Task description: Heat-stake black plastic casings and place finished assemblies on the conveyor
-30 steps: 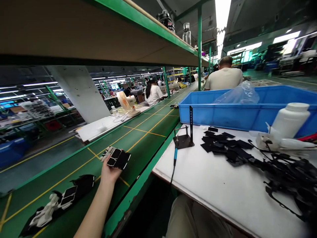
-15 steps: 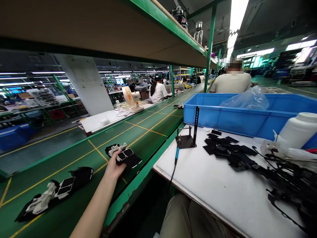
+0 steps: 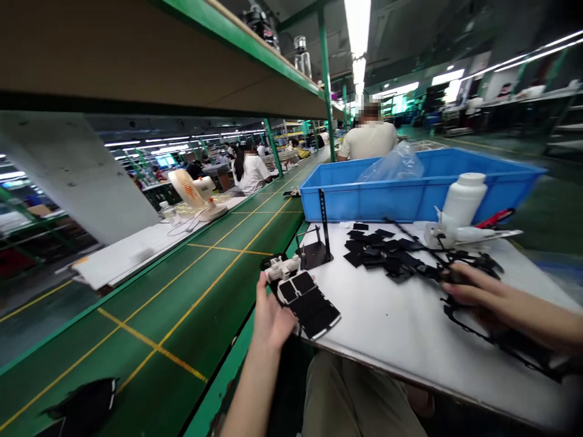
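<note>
My left hand (image 3: 272,320) holds up a black-and-white assembly (image 3: 314,308) at the table's left edge. It has white plastic joints at one end and a black panel with a white rim at the other. Over the right side of the white table, my right hand (image 3: 483,297) has its fingers closed on a thin black plastic part (image 3: 460,318) from a tangled heap. To the left of that heap lie flat black pieces (image 3: 382,250). A small black stand (image 3: 316,254) is just behind the held assembly.
A green conveyor belt (image 3: 182,285) with yellow lines runs along the left, carrying another black assembly (image 3: 86,403). Behind the table pieces stand a blue bin (image 3: 355,203) and a white bottle (image 3: 464,199). A shelf (image 3: 255,85) hangs overhead; co-workers sit farther off.
My left hand has lifted the assembly off the belt and brought it right to the table edge. My right hand has come into view at the black parts. The view has turned right.
</note>
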`<state>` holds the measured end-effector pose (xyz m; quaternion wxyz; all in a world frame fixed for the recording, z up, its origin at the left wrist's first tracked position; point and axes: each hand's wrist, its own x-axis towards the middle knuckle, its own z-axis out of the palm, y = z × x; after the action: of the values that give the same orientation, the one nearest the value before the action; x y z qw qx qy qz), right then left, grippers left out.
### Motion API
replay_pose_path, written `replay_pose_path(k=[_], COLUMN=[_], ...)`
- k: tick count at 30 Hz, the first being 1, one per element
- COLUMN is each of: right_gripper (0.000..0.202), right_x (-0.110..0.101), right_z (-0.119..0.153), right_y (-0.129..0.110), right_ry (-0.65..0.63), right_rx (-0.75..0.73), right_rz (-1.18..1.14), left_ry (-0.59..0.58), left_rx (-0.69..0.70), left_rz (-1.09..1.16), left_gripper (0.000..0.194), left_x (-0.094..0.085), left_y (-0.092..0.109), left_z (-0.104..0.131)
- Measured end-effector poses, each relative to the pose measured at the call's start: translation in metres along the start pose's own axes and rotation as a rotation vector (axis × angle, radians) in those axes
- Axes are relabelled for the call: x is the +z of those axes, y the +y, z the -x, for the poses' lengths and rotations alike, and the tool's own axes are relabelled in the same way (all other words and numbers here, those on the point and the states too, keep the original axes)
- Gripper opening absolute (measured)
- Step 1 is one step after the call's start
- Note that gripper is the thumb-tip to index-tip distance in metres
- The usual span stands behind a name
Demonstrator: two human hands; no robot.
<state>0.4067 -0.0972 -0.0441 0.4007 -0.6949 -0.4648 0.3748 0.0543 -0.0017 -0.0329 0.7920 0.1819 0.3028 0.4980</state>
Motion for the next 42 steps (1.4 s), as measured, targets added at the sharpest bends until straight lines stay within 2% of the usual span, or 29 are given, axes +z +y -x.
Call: replay_pose_path(k=[1, 2, 3, 6, 9, 11, 15, 18, 20, 23, 26, 28, 30, 32, 37, 42], right_gripper=[0.039, 0.042, 0.043, 0.046, 0.041, 0.035, 0.030, 0.028, 0.026, 0.023, 0.027, 0.031, 0.025, 0.017, 0.011, 0.015], right_x=[0.014, 0.026, 0.038, 0.061, 0.076, 0.087, 0.114, 0.128, 0.132, 0.132, 0.132, 0.132, 0.132, 0.130, 0.129, 0.132], right_z=[-0.002, -0.004, -0.005, -0.009, -0.014, -0.017, -0.019, -0.013, -0.007, 0.004, 0.013, 0.017, 0.021, 0.026, 0.038, 0.043], right_y=[-0.005, -0.010, -0.016, -0.025, -0.021, -0.016, -0.013, -0.014, -0.014, -0.013, -0.014, -0.016, -0.019, -0.021, -0.021, -0.012], right_ry=[-0.140, -0.227, -0.253, -0.206, -0.179, -0.093, 0.267, 0.368, 0.329, 0.190, 0.124, 0.104, 0.084, 0.078, 0.131, 0.173], right_rx=[0.035, 0.043, 0.042, 0.042, -0.015, -0.143, -0.481, -0.579, -0.572, -0.505, -0.448, -0.457, -0.507, -0.577, -0.699, -0.713], right_rz=[-0.116, -0.179, -0.218, -0.261, -0.245, -0.145, 0.107, 0.172, 0.135, -0.028, -0.206, -0.223, -0.151, -0.064, 0.021, 0.049], left_ry=[-0.040, -0.066, -0.081, -0.079, -0.068, -0.076, -0.103, -0.112, -0.107, -0.126, -0.186, -0.215, -0.216, -0.171, 0.078, 0.174], left_rx=[-0.051, -0.086, -0.106, -0.133, -0.148, -0.127, -0.066, -0.042, -0.026, -0.007, 0.017, 0.049, 0.077, 0.112, 0.273, 0.344], left_rz=[0.023, 0.050, 0.080, 0.150, 0.145, 0.137, 0.171, 0.173, 0.166, 0.155, 0.141, 0.141, 0.143, 0.150, 0.160, 0.150], left_gripper=[0.068, 0.070, 0.070, 0.071, 0.070, 0.067, 0.061, 0.060, 0.062, 0.065, 0.057, 0.049, 0.045, 0.040, 0.020, 0.017], left_x=[0.005, 0.009, 0.012, 0.015, 0.013, 0.013, 0.017, 0.019, 0.017, 0.011, 0.006, 0.004, 0.003, 0.005, 0.013, 0.018], left_y=[-0.011, -0.021, -0.030, -0.049, -0.059, -0.063, -0.068, -0.071, -0.072, -0.070, -0.067, -0.066, -0.066, -0.066, -0.064, -0.063], left_z=[-0.005, -0.009, -0.012, -0.016, -0.016, -0.017, -0.020, -0.021, -0.020, -0.018, -0.015, -0.012, -0.010, -0.009, -0.005, -0.003])
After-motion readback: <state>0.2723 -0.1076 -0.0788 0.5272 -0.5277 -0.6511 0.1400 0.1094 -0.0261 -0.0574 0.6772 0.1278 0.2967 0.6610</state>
